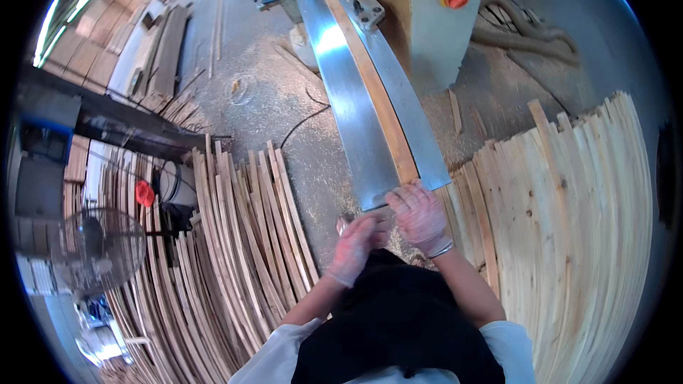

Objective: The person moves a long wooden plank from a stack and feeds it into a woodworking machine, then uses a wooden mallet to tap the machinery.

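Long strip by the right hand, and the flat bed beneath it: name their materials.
Strip: likely wood, apparently unpainted, judging by its warm, uneven brown. Bed: probably bare metal, smooth-finished, given its grey sheen and bright glare; which metal is unclear.

This place looks like a woodworking workshop. It is shown by a machine's long metal table (350, 103), on which a narrow wooden board (376, 99) lies, by sawdust (269, 96) scattered over the floor (306, 185), and by many wooden strips (238, 231) piled at both sides.
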A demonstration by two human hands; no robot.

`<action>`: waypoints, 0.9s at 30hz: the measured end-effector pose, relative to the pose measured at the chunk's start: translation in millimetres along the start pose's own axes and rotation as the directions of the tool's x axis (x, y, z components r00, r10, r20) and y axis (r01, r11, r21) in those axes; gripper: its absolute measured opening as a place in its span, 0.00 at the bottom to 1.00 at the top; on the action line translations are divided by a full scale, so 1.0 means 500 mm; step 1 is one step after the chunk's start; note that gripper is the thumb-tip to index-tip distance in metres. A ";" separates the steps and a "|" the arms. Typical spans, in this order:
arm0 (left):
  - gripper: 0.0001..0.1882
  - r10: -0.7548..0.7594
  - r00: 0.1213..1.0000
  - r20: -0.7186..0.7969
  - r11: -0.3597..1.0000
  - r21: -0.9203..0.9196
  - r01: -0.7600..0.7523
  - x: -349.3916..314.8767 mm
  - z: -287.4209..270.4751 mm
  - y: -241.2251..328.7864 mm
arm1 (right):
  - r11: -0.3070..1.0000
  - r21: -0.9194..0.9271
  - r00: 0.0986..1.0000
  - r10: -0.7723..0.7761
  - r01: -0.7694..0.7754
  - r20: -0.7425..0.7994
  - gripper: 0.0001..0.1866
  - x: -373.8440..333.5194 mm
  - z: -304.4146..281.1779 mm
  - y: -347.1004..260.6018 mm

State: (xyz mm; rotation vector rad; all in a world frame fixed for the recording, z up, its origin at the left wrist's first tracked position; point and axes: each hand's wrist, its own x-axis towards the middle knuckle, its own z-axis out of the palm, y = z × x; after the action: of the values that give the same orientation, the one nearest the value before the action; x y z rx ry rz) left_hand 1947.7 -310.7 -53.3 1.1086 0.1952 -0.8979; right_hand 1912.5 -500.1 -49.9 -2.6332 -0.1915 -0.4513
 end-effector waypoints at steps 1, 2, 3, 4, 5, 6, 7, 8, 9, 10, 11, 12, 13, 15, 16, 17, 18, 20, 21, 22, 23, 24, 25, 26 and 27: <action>0.18 0.034 0.990 0.137 0.992 0.115 -0.050 0.014 0.030 0.026 | 0.999 -0.016 0.992 0.027 -0.029 -0.123 0.22 0.000 0.001 -0.002; 0.16 0.052 0.958 0.281 0.969 0.216 -0.116 0.030 0.056 0.047 | 0.995 0.006 0.977 0.096 -0.097 -0.190 0.21 -0.003 -0.004 -0.007; 0.15 0.095 0.902 0.421 0.927 0.294 -0.235 0.063 0.058 0.045 | 0.986 0.029 0.950 0.163 -0.161 -0.266 0.20 0.002 -0.011 -0.013; 0.14 0.116 0.820 0.560 0.868 0.343 -0.358 0.092 0.052 0.049 | 0.973 0.054 0.911 0.231 -0.226 -0.342 0.20 0.000 -0.008 -0.015; 0.16 0.106 0.684 0.722 0.579 0.514 -0.632 0.118 0.060 0.084 | 0.927 0.088 0.812 0.362 -0.364 -0.458 0.18 -0.027 0.005 -0.011; 0.17 0.023 0.587 0.810 0.386 0.534 -0.752 0.132 0.071 0.117 | 0.866 0.135 0.681 0.467 -0.482 -0.564 0.16 -0.059 0.026 -0.007; 0.18 -0.077 0.479 0.875 0.185 0.484 -0.855 0.139 0.086 0.145 | 0.714 0.422 0.408 0.680 -0.559 -0.610 0.16 -0.084 0.045 -0.008; 0.19 -0.186 0.361 0.914 -0.008 0.366 -0.930 0.148 0.099 0.168 | 0.526 0.678 0.097 0.821 -0.513 -0.563 0.15 -0.106 0.061 -0.014; 0.22 -0.329 0.270 0.905 -0.076 0.259 -0.963 0.158 0.111 0.180 | 0.429 0.815 -0.083 0.865 -0.390 -0.495 0.15 -0.130 0.065 -0.028; 0.23 -0.435 0.167 0.885 -0.116 0.129 -0.985 0.169 0.113 0.186 | 0.345 0.911 -0.222 0.892 -0.228 -0.393 0.15 -0.149 0.065 -0.040; 0.23 -0.525 0.061 0.849 -0.145 -0.019 -0.989 0.183 0.124 0.188 | 0.287 0.957 -0.332 0.899 -0.043 -0.284 0.15 -0.155 0.064 -0.049; 0.24 -0.600 -0.041 0.799 -0.172 -0.179 -0.969 0.197 0.150 0.180 | 0.278 0.960 -0.361 0.898 0.021 -0.252 0.15 -0.160 0.077 -0.058; 0.23 -0.566 -0.212 0.797 -0.168 -0.363 -0.916 0.218 0.130 0.118 | 0.270 0.959 -0.386 0.896 0.084 -0.219 0.16 -0.168 0.100 -0.086; 0.19 -0.674 -0.315 0.668 -0.185 -0.565 -0.804 0.241 0.139 0.041 | 0.283 0.953 -0.506 0.841 0.112 -0.190 0.15 -0.140 0.119 -0.149; 0.18 -0.731 -0.335 0.594 -0.202 -0.657 -0.726 0.252 0.149 0.034 | 0.292 0.952 -0.591 0.786 0.092 -0.184 0.15 -0.085 0.123 -0.180; 0.16 -0.772 -0.377 0.512 -0.147 -0.720 -0.678 0.257 0.165 0.052 | 0.267 0.961 -0.635 0.755 0.067 -0.166 0.15 -0.057 0.131 -0.201; 0.14 -0.811 -0.404 0.424 -0.092 -0.774 -0.627 0.266 0.179 0.069 | 0.238 0.970 -0.675 0.724 0.052 -0.141 0.15 -0.035 0.141 -0.214; 0.12 -0.730 -0.510 0.456 -0.100 -0.808 -0.580 0.292 0.188 0.093 | 0.233 0.971 -0.691 0.710 0.050 -0.135 0.16 0.007 0.149 -0.231; 0.11 -0.766 -0.501 0.402 -0.064 -0.824 -0.563 0.278 0.204 0.109 | 0.227 0.973 -0.706 0.697 0.049 -0.127 0.16 0.022 0.161 -0.235; 0.11 -0.800 -0.488 0.350 -0.031 -0.836 -0.548 0.273 0.215 0.115 | 0.255 0.966 -0.730 0.668 0.043 -0.144 0.16 0.026 0.180 -0.227; 0.11 -0.790 -0.494 0.363 -0.027 -0.826 -0.564 0.283 0.227 0.108 | 0.293 0.956 -0.740 0.651 0.037 -0.171 0.17 0.019 0.193 -0.200; 0.11 -0.782 -0.508 0.361 0.010 -0.808 -0.589 0.284 0.217 0.100 | 0.307 0.951 -0.765 0.621 0.036 -0.171 0.18 0.039 0.196 -0.191; 0.10 -0.775 -0.518 0.361 0.044 -0.788 -0.614 0.289 0.212 0.093 | 0.426 0.905 -0.769 0.583 0.014 -0.263 0.19 0.062 0.194 -0.174; 0.10 -0.786 -0.488 0.379 0.061 -0.738 -0.672 0.299 0.203 0.089 | 0.434 0.901 -0.756 0.590 0.004 -0.281 0.19 0.083 0.190 -0.162; 0.10 -0.789 -0.464 0.404 0.070 -0.690 -0.720 0.303 0.207 0.087 | 0.451 0.892 -0.741 0.592 -0.021 -0.317 0.20 0.099 0.176 -0.152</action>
State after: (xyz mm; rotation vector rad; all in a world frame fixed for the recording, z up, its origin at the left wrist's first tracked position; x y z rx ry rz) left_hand 2047.4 -470.7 -58.4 -0.3307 3.0315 0.2032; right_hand 1967.7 -389.4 -75.1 -0.4111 1.5361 -1.7478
